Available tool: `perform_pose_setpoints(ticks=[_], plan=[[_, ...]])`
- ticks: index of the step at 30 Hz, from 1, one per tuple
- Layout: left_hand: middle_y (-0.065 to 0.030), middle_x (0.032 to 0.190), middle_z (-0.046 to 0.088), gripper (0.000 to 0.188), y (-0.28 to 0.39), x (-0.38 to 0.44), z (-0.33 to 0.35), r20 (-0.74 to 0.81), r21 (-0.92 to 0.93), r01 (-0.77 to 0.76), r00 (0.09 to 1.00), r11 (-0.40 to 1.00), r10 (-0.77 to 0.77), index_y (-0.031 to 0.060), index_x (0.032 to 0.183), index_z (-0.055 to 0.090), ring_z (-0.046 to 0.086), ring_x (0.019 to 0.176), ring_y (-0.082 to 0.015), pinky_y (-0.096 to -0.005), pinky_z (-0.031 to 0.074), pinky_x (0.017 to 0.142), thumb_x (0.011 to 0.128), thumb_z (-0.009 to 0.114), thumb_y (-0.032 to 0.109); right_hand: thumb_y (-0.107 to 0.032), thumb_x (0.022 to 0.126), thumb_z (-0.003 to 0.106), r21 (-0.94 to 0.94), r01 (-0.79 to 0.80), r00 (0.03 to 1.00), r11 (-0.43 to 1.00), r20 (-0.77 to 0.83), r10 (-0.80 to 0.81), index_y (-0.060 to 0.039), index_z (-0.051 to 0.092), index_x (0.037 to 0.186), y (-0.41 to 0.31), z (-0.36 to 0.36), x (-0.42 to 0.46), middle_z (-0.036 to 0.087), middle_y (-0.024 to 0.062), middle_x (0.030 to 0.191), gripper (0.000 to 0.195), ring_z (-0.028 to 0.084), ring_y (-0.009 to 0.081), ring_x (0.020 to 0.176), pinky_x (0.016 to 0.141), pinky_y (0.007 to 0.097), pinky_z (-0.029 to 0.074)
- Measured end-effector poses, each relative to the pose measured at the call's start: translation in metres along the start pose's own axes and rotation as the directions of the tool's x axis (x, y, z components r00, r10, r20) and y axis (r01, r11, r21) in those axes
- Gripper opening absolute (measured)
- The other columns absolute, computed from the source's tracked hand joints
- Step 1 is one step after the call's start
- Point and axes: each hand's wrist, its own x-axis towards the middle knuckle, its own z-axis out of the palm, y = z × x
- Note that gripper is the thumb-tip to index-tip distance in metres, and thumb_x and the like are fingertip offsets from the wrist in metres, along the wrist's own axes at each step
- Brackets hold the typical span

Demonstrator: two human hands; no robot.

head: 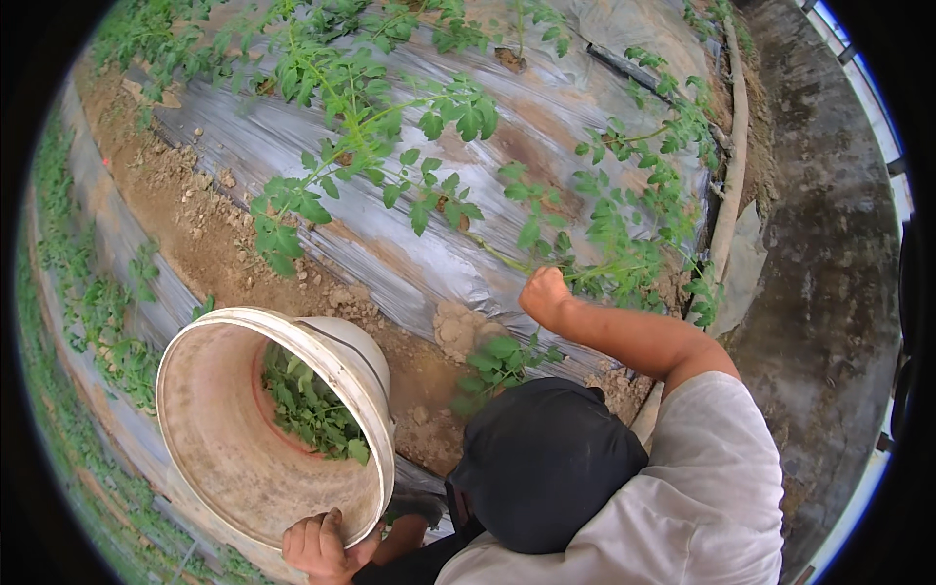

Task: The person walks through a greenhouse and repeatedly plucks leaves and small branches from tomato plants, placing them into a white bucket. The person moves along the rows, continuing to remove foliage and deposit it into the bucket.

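At the lower left, my left hand (322,545) comes in from the bottom edge and grips the rim of a dirty white plastic bucket (212,417). Picked green leaves and shoots (311,402) lie inside it, against one side. My right hand is out of view. Close in front is another person in a black cap (548,468) and a pale grey shirt (702,468). That person's arm reaches forward, the closed hand (545,296) at a stem of a tomato plant (512,259); what the fingers hold is hidden.
Silvery plastic mulch film (439,256) covers the bed, with several tomato plants (344,131) growing through it. Bare soil (168,183) runs along the left. A wooden pole (731,161) and a stained wall (819,256) border the right. More plant rows (95,314) stand farther left.
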Motion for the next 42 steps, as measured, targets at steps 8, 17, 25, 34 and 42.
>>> perform_pose_setpoints(ticks=[8, 17, 25, 34, 42], plan=[[-0.0101, 0.085, 0.070, 0.054, -0.007, -0.021, 0.004, 0.056, 0.006, -0.007, 0.998, 1.000, 0.007, 0.0052, 0.105, 0.069, 0.067, 0.071, -0.0299, -0.0407, 0.051, 0.063, 0.085, 0.077, 0.055, -0.019, 0.080, 0.071, 0.099, 0.177, 0.983, 0.979, 0.021, -0.180, -0.0075, 0.079, 0.083, 0.021, 0.001, 0.009, 0.072, 0.0088, 0.086, 0.015, 0.064, 0.0247, 0.083, 0.061, 0.0400, 0.045], [-0.0023, 0.069, 0.063, 0.052, 0.003, -0.012, 0.004, 0.005, 0.000, 0.023, 1.000, 1.000, -0.023, 0.0109, 0.088, 0.067, 0.062, 0.059, -0.0242, -0.0361, 0.047, 0.055, 0.069, 0.088, 0.055, -0.015, 0.079, 0.066, 0.446, 0.240, 0.964, 0.863, -0.212, -0.158, -0.0054, 0.068, 0.087, 0.050, -0.057, -0.033, 0.070, 0.0152, 0.083, 0.012, 0.070, 0.0343, 0.077, 0.068, 0.0491, 0.056], [-0.0029, 0.075, 0.066, 0.047, -0.012, -0.037, 0.003, -0.016, -0.071, 0.048, 0.999, 0.996, -0.049, 0.0112, 0.082, 0.068, 0.066, 0.065, -0.0221, -0.0353, 0.053, 0.059, 0.068, 0.087, 0.052, 0.015, 0.082, 0.063, 0.076, 0.903, -0.036, 0.423, -0.967, 0.251, 0.0075, 0.058, 0.125, 0.039, -0.366, -0.131, 0.067, 0.0187, 0.093, 0.043, 0.059, 0.0321, 0.064, 0.060, 0.0409, 0.049], [-0.0081, 0.087, 0.071, 0.042, 0.032, -0.062, -0.003, 0.027, -0.035, 0.245, 0.969, 0.969, -0.244, 0.0069, 0.085, 0.070, 0.067, 0.090, -0.0276, -0.0420, 0.049, 0.088, 0.070, 0.085, 0.043, -0.031, 0.078, 0.084, 0.085, 0.848, 0.523, 0.524, -0.292, -0.801, 0.0024, 0.066, 0.126, -0.083, -0.413, -0.173, 0.068, 0.0274, 0.121, 0.062, 0.063, 0.0453, 0.115, 0.099, 0.0479, 0.051], [-0.0107, 0.103, 0.076, 0.029, 0.056, -0.080, -0.016, -0.143, 0.240, 0.342, 0.938, 0.909, -0.315, 0.0055, 0.101, 0.079, 0.064, 0.108, -0.0295, -0.0538, 0.040, 0.107, 0.084, 0.070, 0.028, -0.030, 0.075, 0.087, 0.113, 0.672, 0.724, 0.732, -0.311, -0.616, -0.0080, 0.078, 0.099, -0.130, -0.353, -0.147, 0.075, 0.0202, 0.092, 0.034, 0.071, 0.0424, 0.087, 0.080, 0.0498, 0.056]])
